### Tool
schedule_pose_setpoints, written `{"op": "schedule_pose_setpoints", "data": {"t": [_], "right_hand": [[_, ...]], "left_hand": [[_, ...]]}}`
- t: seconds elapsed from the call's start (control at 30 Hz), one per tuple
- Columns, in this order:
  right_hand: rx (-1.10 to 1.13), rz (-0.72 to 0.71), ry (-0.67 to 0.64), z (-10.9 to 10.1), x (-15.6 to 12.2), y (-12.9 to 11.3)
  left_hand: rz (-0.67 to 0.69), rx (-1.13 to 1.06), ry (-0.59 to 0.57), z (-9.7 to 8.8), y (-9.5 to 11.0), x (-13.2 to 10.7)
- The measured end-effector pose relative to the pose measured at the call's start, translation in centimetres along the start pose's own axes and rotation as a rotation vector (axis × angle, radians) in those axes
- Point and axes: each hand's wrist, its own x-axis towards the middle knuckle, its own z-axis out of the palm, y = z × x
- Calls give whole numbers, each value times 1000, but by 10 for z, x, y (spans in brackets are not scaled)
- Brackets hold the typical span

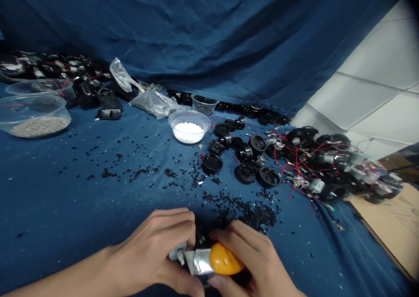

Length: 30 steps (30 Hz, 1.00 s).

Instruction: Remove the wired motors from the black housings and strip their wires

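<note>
Both my hands meet at the bottom middle of the view over the blue cloth. My left hand is closed around a small grey and black part that is mostly hidden by the fingers. My right hand is curled around a tool with a silver barrel and an orange handle, its tip pointing left into the part. Small black screws lie scattered just beyond my fingers.
A clear bowl of white pellets stands mid-table. Black round parts and motors with red wires pile at the right. A clear tub of grey bits and plastic bags sit at the left. A cardboard sheet lies at the right edge.
</note>
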Motion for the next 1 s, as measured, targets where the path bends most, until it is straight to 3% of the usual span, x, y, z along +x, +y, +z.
{"op": "schedule_pose_setpoints", "data": {"t": [0.63,0.7,0.87,1.0], "right_hand": [[42,-30,-17,-1,-1,1],[42,-5,20,-2,0,0],[91,54,96,-3,2,0],[107,91,114,-4,2,0]], "left_hand": [[-12,-68,28,2,0,3],[-97,-121,14,1,2,2],[-487,-337,59,-7,9,4],[-607,-975,239,-17,7,14]]}}
